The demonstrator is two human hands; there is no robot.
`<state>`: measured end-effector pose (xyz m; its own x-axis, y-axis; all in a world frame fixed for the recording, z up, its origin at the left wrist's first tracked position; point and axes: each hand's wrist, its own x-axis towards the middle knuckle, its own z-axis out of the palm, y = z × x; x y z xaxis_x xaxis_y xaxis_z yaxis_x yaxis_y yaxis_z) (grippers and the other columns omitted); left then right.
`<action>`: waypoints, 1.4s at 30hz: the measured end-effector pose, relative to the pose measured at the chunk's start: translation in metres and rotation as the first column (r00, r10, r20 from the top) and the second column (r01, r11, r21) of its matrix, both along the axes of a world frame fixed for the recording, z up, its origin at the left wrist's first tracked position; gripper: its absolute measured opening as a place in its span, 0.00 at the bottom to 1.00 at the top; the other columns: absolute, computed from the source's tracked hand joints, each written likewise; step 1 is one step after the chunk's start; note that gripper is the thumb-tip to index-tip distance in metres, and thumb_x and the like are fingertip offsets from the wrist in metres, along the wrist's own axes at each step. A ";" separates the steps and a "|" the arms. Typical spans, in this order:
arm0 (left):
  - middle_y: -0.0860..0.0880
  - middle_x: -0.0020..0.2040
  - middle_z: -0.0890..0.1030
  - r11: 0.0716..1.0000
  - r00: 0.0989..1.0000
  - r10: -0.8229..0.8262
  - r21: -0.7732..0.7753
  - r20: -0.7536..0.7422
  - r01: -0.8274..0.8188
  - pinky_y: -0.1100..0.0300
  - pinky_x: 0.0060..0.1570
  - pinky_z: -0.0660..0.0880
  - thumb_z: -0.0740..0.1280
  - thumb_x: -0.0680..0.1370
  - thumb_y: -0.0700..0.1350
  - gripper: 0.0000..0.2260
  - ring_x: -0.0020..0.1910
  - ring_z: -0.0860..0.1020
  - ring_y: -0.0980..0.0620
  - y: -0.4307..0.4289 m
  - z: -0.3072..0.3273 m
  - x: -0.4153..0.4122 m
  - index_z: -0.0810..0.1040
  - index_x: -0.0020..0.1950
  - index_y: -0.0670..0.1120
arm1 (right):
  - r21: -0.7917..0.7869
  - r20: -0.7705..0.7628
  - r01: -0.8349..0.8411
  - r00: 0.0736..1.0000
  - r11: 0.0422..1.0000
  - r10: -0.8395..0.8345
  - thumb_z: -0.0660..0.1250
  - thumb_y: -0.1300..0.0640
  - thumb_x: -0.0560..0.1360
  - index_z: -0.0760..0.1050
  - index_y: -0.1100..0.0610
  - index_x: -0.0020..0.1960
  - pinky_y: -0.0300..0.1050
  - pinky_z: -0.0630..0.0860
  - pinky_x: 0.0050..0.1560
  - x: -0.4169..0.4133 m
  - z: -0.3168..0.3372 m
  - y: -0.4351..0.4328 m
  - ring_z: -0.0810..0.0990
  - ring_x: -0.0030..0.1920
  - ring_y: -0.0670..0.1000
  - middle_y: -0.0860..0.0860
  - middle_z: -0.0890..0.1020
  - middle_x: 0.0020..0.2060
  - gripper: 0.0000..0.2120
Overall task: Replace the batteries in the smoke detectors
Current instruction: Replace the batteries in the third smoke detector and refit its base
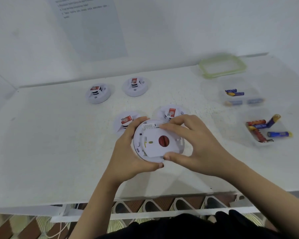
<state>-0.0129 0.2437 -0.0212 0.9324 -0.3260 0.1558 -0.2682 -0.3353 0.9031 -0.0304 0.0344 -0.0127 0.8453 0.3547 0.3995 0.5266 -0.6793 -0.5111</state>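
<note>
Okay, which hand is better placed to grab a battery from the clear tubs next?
Likely the right hand: both battery tubs sit on its side, while the left hand wraps the smoke detector and can steady it alone.

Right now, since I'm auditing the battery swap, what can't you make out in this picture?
Head view:
1. The held smoke detector: whether batteries sit inside, hidden by its white back panel; label print too small.
2. Its rim: partly covered by the left hand and right hand.
3. Wall sheet: text blurred, top cut off by the frame edge.
4. Far blue batteries: markings blurred.
</note>
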 end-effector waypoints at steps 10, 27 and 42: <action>0.61 0.59 0.75 0.999 0.999 -0.024 -0.033 0.041 0.025 0.66 0.51 0.76 0.80 0.55 0.50 0.42 0.60 0.76 0.55 0.001 0.002 0.006 0.68 0.66 0.52 | -0.081 -0.028 -0.043 0.999 0.996 0.041 0.65 0.39 0.69 0.72 0.48 0.67 0.33 0.57 0.61 0.007 0.009 0.003 0.67 0.58 0.45 0.47 0.72 0.57 0.29; 0.57 0.61 0.76 0.997 0.998 -0.025 -0.068 0.049 0.029 0.60 0.54 0.78 0.81 0.54 0.46 0.42 0.62 0.76 0.52 0.001 0.006 0.017 0.69 0.66 0.48 | -0.036 -0.054 0.076 0.995 0.996 -0.078 0.64 0.35 0.64 0.74 0.40 0.64 0.40 0.57 0.59 0.017 0.011 0.011 0.66 0.57 0.46 0.42 0.68 0.56 0.29; 0.56 0.61 0.77 0.990 0.998 -0.056 -0.128 0.033 0.060 0.63 0.53 0.77 0.80 0.55 0.45 0.41 0.62 0.76 0.51 -0.001 0.006 0.025 0.69 0.65 0.48 | 0.510 -0.439 0.092 0.883 0.855 0.166 0.78 0.54 0.64 0.76 0.42 0.61 0.42 0.79 0.52 0.016 0.013 0.013 0.77 0.59 0.43 0.41 0.79 0.57 0.27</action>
<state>0.0117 0.2426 -0.0157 0.9072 -0.3547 0.2264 -0.3102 -0.2002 0.9293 -0.0144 0.0478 0.0003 0.9631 0.2479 0.1049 0.1667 -0.2429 -0.9556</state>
